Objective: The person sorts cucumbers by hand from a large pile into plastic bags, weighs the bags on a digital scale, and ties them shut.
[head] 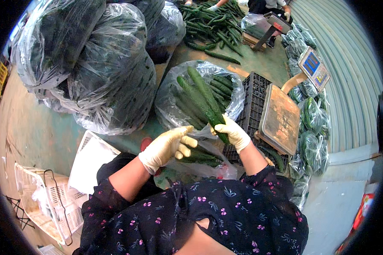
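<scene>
Both hands wear pale yellow gloves. My right hand (234, 133) grips the lower end of long green cucumbers (201, 92), which slant up and away over a large clear plastic bag (169, 106). More cucumbers (221, 87) lie inside that bag, whose mouth is spread wide. My left hand (170, 146) is to the left of the held cucumbers, its fingers bent apart and holding nothing. Below the hands, a second clear bag (231, 169) with cucumbers lies close to my lap, partly hidden by my left hand.
A platform scale (281, 118) and black plastic crate (250, 95) stand at right, before filled bags (312, 149) along the wall. Big filled bags (115, 70) are stacked at left, above white plastic baskets (44, 200). Beyond lies a cucumber heap (210, 22); a co-worker (271, 4) is by another scale.
</scene>
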### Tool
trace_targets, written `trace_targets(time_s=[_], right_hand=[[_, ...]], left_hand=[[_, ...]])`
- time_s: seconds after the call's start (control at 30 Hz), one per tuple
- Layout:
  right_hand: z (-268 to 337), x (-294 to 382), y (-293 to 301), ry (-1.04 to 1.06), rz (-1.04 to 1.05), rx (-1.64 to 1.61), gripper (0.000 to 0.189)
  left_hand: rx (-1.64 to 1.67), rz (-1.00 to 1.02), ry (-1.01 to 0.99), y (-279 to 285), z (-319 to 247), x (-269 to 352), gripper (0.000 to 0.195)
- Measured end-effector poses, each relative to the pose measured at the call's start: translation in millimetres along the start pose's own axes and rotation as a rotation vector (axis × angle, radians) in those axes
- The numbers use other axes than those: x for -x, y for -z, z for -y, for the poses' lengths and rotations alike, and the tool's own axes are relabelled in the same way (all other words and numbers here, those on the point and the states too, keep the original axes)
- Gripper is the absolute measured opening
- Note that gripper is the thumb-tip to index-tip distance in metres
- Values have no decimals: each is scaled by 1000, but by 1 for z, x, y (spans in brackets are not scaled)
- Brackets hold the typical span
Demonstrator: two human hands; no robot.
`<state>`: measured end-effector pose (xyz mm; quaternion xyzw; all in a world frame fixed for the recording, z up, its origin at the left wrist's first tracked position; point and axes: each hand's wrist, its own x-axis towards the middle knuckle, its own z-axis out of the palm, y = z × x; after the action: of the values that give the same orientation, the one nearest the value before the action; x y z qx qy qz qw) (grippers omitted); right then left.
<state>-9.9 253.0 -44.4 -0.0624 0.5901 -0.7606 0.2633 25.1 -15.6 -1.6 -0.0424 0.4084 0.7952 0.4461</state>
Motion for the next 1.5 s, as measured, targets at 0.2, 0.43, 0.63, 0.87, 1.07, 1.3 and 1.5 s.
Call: trace_targets(time_s=[0.2, 0.43, 0.63, 0.87, 1.07, 1.3, 1.5], right_hand=[[4, 27, -39, 5, 46, -122, 66], [25, 46, -89, -31, 257, 40, 76], [3, 58, -74, -210, 296, 272, 77], [25, 32, -112, 80, -75, 781, 101], [-27, 11, -62, 203, -188, 227, 65], [-45, 29, -81, 203, 75, 62, 64], [-127, 17, -28, -21, -82, 1082, 66]], left_hand=[[-69, -34, -137, 4, 0, -15, 61], [42, 268, -253, 10, 1, -26, 64], [185, 188, -316, 8, 7, -16, 56], [-99, -162, -313, 16, 16, -29, 34], [-243, 6, -113, -11, -1, -12, 62], [-90, 20, -47, 21, -4, 27, 89], [10, -14, -67, 30, -6, 26, 84]])
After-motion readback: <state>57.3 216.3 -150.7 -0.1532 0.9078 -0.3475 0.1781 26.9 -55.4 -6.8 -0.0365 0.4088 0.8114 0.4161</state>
